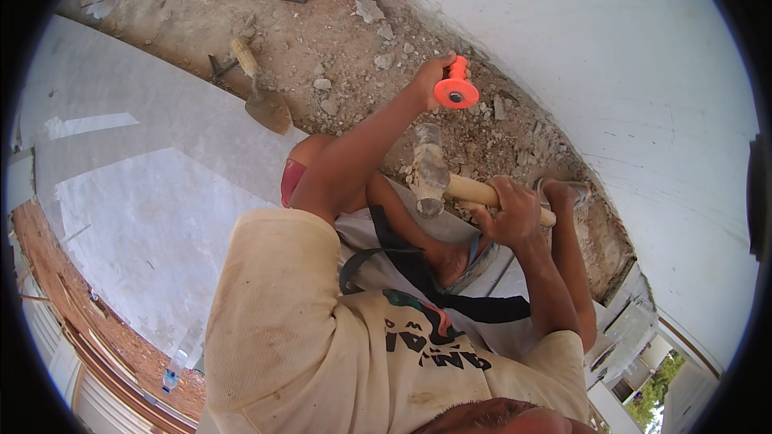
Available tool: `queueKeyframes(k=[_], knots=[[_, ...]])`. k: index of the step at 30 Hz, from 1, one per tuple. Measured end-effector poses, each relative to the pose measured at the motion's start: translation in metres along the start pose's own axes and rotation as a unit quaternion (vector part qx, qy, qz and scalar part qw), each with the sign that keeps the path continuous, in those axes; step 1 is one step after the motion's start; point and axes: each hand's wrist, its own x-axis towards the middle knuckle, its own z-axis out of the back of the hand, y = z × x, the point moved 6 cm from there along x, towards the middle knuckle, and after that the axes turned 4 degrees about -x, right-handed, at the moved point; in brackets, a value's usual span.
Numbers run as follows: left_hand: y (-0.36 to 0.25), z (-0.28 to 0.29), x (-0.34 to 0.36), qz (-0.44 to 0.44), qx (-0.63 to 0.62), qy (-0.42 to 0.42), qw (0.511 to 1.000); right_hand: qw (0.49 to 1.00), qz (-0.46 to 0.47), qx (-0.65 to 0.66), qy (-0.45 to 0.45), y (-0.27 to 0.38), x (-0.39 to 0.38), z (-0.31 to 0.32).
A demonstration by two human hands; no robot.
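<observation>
While my left hand (430, 76) is clenched around a chisel with an orange hand guard (456, 88), holding it over the strip of broken rubble (354, 56) near the foot of the white wall (627, 72), my right hand (515, 213) grasps the wooden handle of a club hammer (430, 173), whose steel head hangs just beside and below the guard. I cannot see the chisel's tip; the guard and my fist hide it.

To do this step well, I judge that the hammer face should meet the chisel's head squarely, with the guard between the blow and my knuckles. My grip sits about midway on the handle, which favours control over force. My wrist should stay in line with the chisel's shaft, so that a glancing blow does not slide off toward the fingers.

The ground here is a trench of reddish earth and loose grey concrete chips, running between the wall and a smooth pale slab (145, 193). A trowel (261, 92) with a wooden handle lies at the slab's edge, well apart from my hands. Two dark bent metal pieces lie farther along the trench. My sandalled foot (563, 190) rests on the rubble just beyond the hammer handle. Flying chips are the likely hazard here.
</observation>
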Motion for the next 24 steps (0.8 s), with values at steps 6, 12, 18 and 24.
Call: queueKeyframes(k=[6,12,18,24], knots=[[0.000,-0.001,-0.001,0.010,-0.005,0.008,1.000,0.999,0.032,0.015,-0.017,0.014,0.007,0.010],[-0.004,0.002,-0.001,0.014,-0.046,0.067,0.997,0.991,0.125,0.043,-0.030,0.041,0.011,0.019],[-0.002,0.009,0.005,0.038,-0.045,0.068,0.996,0.988,0.035,-0.143,0.051,-0.048,0.043,-0.027],[-0.001,0.010,0.004,0.053,-0.074,0.095,0.991,0.995,0.003,-0.089,0.035,-0.015,0.018,-0.020]])
